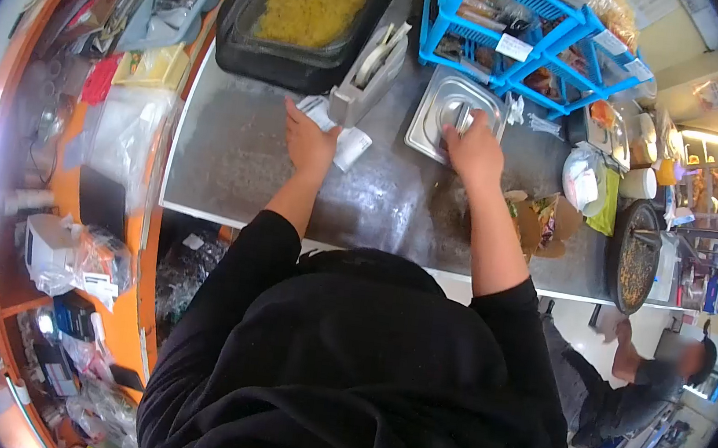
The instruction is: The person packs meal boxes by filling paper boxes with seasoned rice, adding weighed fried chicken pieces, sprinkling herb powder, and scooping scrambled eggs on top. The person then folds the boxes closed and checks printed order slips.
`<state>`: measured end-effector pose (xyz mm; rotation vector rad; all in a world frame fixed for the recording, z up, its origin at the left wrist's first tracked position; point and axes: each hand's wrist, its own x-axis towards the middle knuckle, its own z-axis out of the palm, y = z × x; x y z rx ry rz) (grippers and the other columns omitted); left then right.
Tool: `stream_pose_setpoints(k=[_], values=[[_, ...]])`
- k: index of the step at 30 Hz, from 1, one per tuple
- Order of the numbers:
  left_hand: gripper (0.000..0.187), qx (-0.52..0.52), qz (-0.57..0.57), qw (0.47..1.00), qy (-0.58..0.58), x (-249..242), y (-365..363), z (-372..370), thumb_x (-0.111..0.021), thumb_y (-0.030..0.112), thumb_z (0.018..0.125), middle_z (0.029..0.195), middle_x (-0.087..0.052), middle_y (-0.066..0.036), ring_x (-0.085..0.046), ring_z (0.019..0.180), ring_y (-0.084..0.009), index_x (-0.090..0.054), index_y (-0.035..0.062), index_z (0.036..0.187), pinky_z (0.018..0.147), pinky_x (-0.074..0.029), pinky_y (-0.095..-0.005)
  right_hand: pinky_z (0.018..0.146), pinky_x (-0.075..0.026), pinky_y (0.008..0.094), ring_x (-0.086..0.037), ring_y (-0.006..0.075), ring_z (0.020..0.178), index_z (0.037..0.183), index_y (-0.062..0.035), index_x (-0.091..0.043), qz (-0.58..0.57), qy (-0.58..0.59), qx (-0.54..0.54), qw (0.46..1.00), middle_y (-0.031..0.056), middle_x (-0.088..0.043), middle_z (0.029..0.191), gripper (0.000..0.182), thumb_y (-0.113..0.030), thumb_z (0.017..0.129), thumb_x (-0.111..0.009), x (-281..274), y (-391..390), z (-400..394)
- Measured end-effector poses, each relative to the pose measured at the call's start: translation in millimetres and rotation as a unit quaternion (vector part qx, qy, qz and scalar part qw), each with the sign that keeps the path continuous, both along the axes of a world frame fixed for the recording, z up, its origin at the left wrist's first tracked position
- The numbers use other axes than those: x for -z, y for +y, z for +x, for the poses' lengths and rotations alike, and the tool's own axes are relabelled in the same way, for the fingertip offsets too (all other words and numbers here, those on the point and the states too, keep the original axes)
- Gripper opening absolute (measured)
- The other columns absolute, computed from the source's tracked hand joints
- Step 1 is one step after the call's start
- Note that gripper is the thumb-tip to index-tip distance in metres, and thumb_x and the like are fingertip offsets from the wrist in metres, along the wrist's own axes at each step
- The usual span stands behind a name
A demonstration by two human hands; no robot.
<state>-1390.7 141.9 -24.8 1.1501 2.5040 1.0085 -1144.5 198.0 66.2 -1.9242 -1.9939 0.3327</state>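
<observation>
My right hand is closed on the handle of a rectangular steel lid, which lies on the metal counter below the blue racks. My left hand is open, fingers spread, beside a crumpled paper slip and a grey tape dispenser. Right of my right forearm stands an open brown carton with food in it; the forearm hides part of what lies there.
A black tray of yellow food sits at the back left. Blue racks of packets stand behind the lid. At the right are containers and a round dark pan. A co-worker is beyond the counter's right end.
</observation>
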Motion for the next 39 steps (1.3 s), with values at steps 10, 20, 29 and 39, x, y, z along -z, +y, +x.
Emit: stream_pose_setpoints(k=[10, 20, 29, 39], values=[[0.074, -0.021, 0.212, 0.977, -0.004, 23.7, -19.8, -53.7, -0.07, 0.03, 0.08, 0.119, -0.041, -0.02, -0.045, 0.102, -0.0304, -0.029, -0.0026, 0.133, 0.09, -0.037, -0.04, 0.068, -0.049, 0.0477, -0.063, 0.0366, 0.074, 0.118, -0.0175, -0.048, -0.012, 0.06, -0.135, 0.989, 0.0164, -0.065, 0.084, 0.04, -0.021, 0.08, -0.059, -44.4, -43.5, -42.9], [0.021, 0.137, 0.306, 0.926, -0.174, -50.5, -40.3, -44.0, -0.054, 0.021, 0.093, 0.092, -0.053, -0.006, -0.049, 0.078, -0.0153, -0.053, 0.002, 0.102, 0.076, -0.042, -0.0279, 0.07, -0.051, 0.0424, -0.064, 0.0297, 0.086, 0.102, -0.0127, -0.062, -0.072, -0.003, -0.344, 0.936, 0.0108, -0.065, 0.088, 0.027, -0.018, 0.076, -0.06, 57.2, -94.6, -80.3], [0.042, 0.323, 0.015, 0.919, -0.225, -27.1, -1.1, 58.9, -0.06, 0.025, 0.09, 0.104, -0.06, -0.014, -0.062, 0.077, -0.0182, -0.044, 0.0007, 0.12, 0.066, -0.051, -0.0313, 0.078, -0.051, 0.0432, -0.064, 0.0323, 0.087, 0.091, -0.0051, -0.067, 0.04, -0.237, -0.089, 0.967, 0.0138, -0.066, 0.095, 0.021, -0.023, 0.083, -0.06, 23.1, 7.7, 6.8], [0.03, 0.291, 0.016, 0.754, -0.589, -8.9, 9.5, 99.6, -0.052, 0.007, 0.093, 0.106, -0.059, -0.019, -0.067, 0.082, -0.0267, -0.034, 0.0024, 0.116, 0.071, -0.058, -0.0334, 0.064, -0.056, 0.0395, -0.069, 0.0327, 0.077, 0.08, -0.0039, -0.07, 0.007, -0.218, -0.015, 0.976, 0.0182, -0.068, 0.086, 0.016, -0.013, 0.079, -0.057, 3.4, 7.1, 20.4]])
